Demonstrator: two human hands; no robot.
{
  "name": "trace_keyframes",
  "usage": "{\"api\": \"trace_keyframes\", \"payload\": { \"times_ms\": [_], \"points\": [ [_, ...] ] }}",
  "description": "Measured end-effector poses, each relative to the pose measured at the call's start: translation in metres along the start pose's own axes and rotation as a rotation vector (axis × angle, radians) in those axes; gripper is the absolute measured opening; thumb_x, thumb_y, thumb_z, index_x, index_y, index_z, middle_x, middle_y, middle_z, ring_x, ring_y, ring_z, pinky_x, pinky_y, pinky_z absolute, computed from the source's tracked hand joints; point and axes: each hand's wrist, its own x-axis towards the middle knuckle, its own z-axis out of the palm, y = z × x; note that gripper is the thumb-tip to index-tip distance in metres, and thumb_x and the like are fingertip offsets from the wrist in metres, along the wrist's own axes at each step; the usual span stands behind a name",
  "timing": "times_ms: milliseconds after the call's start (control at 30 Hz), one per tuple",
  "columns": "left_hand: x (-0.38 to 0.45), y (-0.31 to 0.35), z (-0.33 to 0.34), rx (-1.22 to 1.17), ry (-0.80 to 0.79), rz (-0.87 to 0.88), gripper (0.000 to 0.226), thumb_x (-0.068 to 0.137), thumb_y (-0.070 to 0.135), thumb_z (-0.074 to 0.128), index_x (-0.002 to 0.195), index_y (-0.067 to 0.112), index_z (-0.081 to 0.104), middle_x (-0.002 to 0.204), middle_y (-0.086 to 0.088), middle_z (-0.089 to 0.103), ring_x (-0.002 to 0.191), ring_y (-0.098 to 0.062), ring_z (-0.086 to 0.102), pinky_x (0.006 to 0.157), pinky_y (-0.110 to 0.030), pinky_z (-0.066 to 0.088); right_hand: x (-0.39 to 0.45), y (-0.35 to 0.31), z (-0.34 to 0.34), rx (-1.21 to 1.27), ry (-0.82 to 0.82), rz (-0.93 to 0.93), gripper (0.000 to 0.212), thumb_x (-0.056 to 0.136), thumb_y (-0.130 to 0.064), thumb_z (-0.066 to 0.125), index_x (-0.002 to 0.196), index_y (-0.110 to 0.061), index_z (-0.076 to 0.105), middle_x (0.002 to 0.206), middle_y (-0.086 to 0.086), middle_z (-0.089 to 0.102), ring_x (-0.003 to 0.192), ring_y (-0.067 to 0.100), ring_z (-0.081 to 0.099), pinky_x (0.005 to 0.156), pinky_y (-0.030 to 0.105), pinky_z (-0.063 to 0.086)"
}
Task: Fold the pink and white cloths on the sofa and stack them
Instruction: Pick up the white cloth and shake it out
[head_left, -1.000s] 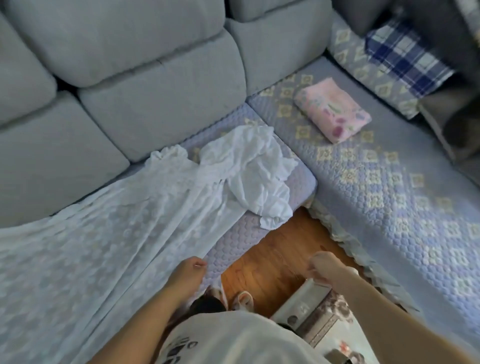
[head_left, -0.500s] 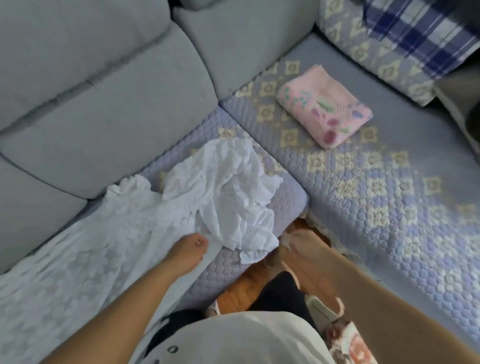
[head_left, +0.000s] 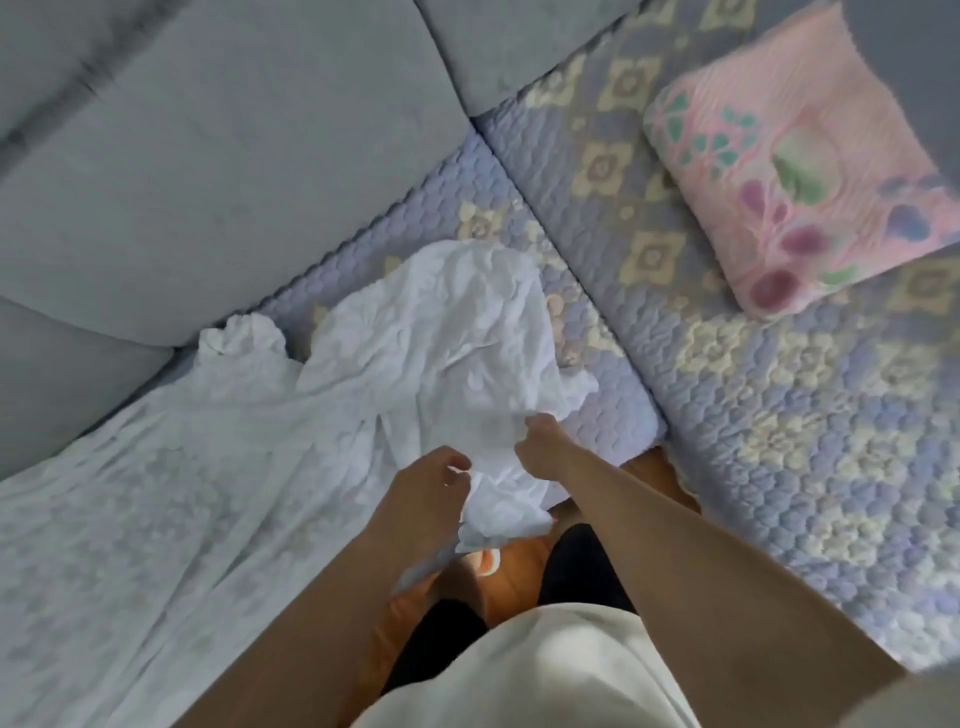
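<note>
While the white cloth (head_left: 447, 338) lies crumpled on the quilted seat cover (head_left: 613, 395) of the grey sofa (head_left: 218, 156), we see both hands at its near edge, where it droops over the front of the seat. The left hand (head_left: 423, 493) has its fingers curled into the fabric, pinching a fold of the cloth's lower edge. The right hand (head_left: 540, 444), just beside it and a little farther up the cloth, grips another bunch of the same edge with its fingers closed around it. Between the two hands we see the cloth gathered in wrinkles, with a loose corner hanging below them toward the wooden floor (head_left: 519, 561).

To the left of the crumpled cloth, and touching it, a larger lacy white cloth (head_left: 130, 519) spreads across the seat. The pink cloth (head_left: 789, 171) rests folded, with its flowered print up, on the patterned quilted cover of the sofa's right section, well apart from the hands. The picture is blurred with motion, so finer folds we cannot make out.
</note>
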Motion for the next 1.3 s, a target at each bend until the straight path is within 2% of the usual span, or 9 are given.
{"api": "trace_keyframes", "payload": {
  "times_ms": [200,400,600,733,900,1000,1067,1167,1300],
  "points": [
    [0.007,0.016,-0.011,0.034,-0.041,0.078,0.024,0.099,0.023,0.052,0.120,0.029,0.060,0.116,0.008,0.064,0.093,-0.005,0.060,0.079,-0.021,0.048,-0.068,-0.001,-0.042,0.263,0.406,-0.030,0.018,0.098,-0.020,0.054,0.114,-0.017,0.059,0.114,0.002,0.061,0.098,0.018,0.056,0.079,0.028,0.043],
    [-0.028,0.073,-0.068,-0.026,0.005,0.600,0.062,0.091,0.027,0.070,0.145,0.035,0.041,0.139,0.010,0.041,0.117,-0.005,0.051,0.102,-0.024,0.045,-0.192,-0.088,-0.086,0.186,0.449,-0.577,0.012,0.098,-0.019,0.062,0.108,-0.020,0.069,0.097,-0.018,0.065,0.093,-0.001,0.059,0.080,0.007,0.040],
    [-0.097,0.095,-0.179,0.204,-0.022,0.897,0.020,0.080,0.049,0.076,0.089,0.038,0.062,0.092,0.013,0.059,0.094,0.002,0.051,0.079,-0.018,0.039,-0.290,-0.149,-0.094,0.406,0.448,-0.718,0.012,0.099,-0.021,0.062,0.102,-0.015,0.071,0.085,-0.009,0.068,0.076,0.002,0.061,0.071,0.014,0.046],
    [-0.132,0.077,-0.214,0.393,-0.032,0.957,0.064,0.069,0.092,0.045,0.081,0.033,0.066,0.092,0.017,0.058,0.105,-0.009,0.046,0.093,-0.028,0.039,-0.323,-0.162,-0.069,0.370,0.497,-0.641,0.024,0.101,-0.034,0.057,0.094,-0.016,0.072,0.051,-0.018,0.049,0.048,0.002,0.039,0.049,0.021,0.034],
    [-0.173,0.082,-0.235,0.085,-0.321,1.027,0.029,0.089,0.044,0.070,0.115,0.052,0.059,0.117,0.029,0.065,0.109,0.012,0.059,0.091,-0.010,0.044,-0.370,-0.199,-0.058,0.393,0.556,-0.770,0.013,0.095,-0.032,0.067,0.096,-0.019,0.067,0.062,-0.001,0.069,0.057,0.013,0.052,0.057,0.031,0.041],
    [-0.190,0.097,-0.253,-0.031,-0.130,1.148,0.008,0.094,0.025,0.069,0.097,0.032,0.070,0.085,0.013,0.073,0.077,0.006,0.060,0.071,-0.024,0.049,-0.386,-0.214,-0.066,0.624,0.524,-0.945,0.026,0.085,-0.035,0.077,0.104,-0.021,0.068,0.082,0.017,0.067,0.074,0.019,0.059,0.068,0.035,0.046],
    [-0.202,0.107,-0.273,-0.164,-0.056,1.194,0.016,0.094,0.013,0.067,0.079,0.010,0.065,0.067,0.007,0.061,0.068,-0.001,0.051,0.064,-0.031,0.042,-0.388,-0.207,-0.074,0.748,0.237,-1.047,0.059,0.076,-0.046,0.081,0.125,-0.021,0.062,0.109,0.009,0.065,0.100,0.022,0.063,0.085,0.034,0.052],
    [-0.226,0.116,-0.309,-0.256,0.045,1.259,0.014,0.095,0.006,0.060,0.083,0.000,0.066,0.075,0.005,0.060,0.071,-0.006,0.052,0.065,-0.027,0.041,-0.370,-0.200,-0.057,0.257,0.148,-0.805,0.046,0.077,-0.040,0.083,0.118,-0.037,0.062,0.114,-0.023,0.069,0.111,-0.004,0.063,0.093,0.019,0.049],
    [-0.227,0.128,-0.367,-0.330,0.478,1.214,0.020,0.096,0.017,0.056,0.091,0.022,0.075,0.083,0.010,0.072,0.078,-0.002,0.064,0.069,-0.020,0.046,-0.301,-0.183,-0.022,0.000,0.272,-0.435,0.039,0.079,-0.032,0.081,0.114,-0.020,0.067,0.110,-0.004,0.071,0.100,0.015,0.067,0.091,0.032,0.055]
  ]
}}
